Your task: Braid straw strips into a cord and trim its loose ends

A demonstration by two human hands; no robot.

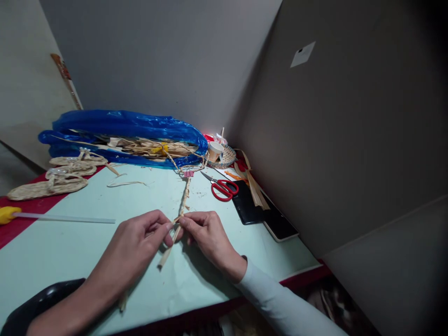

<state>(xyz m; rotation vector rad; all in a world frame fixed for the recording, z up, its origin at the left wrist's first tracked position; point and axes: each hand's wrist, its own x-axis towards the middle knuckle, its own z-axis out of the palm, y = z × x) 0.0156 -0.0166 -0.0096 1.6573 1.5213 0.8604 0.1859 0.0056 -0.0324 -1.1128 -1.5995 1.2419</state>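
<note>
Leftmost, on the red cloth (7, 237) and pale green sheet (38, 259), a yellow-ended rod (70, 218), with woven sandals (47, 188) lying beyond. Next, behind, a blue plastic bag (119, 122), open around a bundle of dry plant fibre (140, 147). Then the left hand (147, 235), thumb and fingertips pinched together on a strand at the near end of the braid (185, 195). Between both hands, that near end; beyond them, the plaited length, running away and slightly rightward to a pink clip (188, 174). Long axis mostly front to back, loose strands (165, 258) trailing toward the wearer and a little left. Just right of it, the right hand (206, 233), nearer to the plaited part, thumb pressed over the braid; fingers beneath partly hidden, so cannot tell how many strands in hold. Farther right, a paper cup (216, 149) beside a woven basket (228, 157), red-handled scissors (224, 190), two flat dark devices (247, 204). Last, high on the dark panel (350, 130), a white card (304, 55), too small to read; no brand legible anywhere.
</note>
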